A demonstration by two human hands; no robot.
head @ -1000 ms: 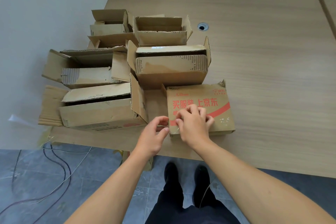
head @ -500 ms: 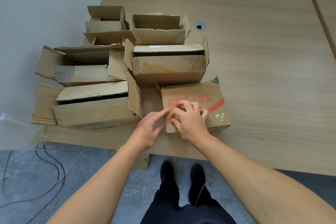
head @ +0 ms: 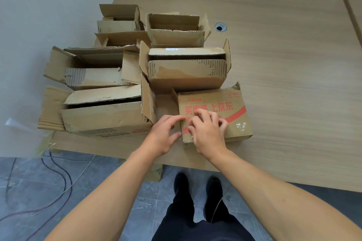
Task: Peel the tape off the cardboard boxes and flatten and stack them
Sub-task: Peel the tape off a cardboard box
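Note:
A shut cardboard box with red print lies at the table's near edge. Clear tape covers its left end, and more scraps shine near its right side. My left hand holds the box's left end between fingers and thumb. My right hand rests on the top of the box with fingers curled, thumb and forefinger pinching at the tape by the left edge. Both hands hide part of the print.
Several open brown boxes crowd the table's left part, right up against the printed box. A cable hole sits in the wooden table. Cables trail on the grey floor. Flat cardboard lies under the table edge.
My left hand has moved right from just beside the box onto its left end. My right hand has stayed on the taped corner, its fingers working there.

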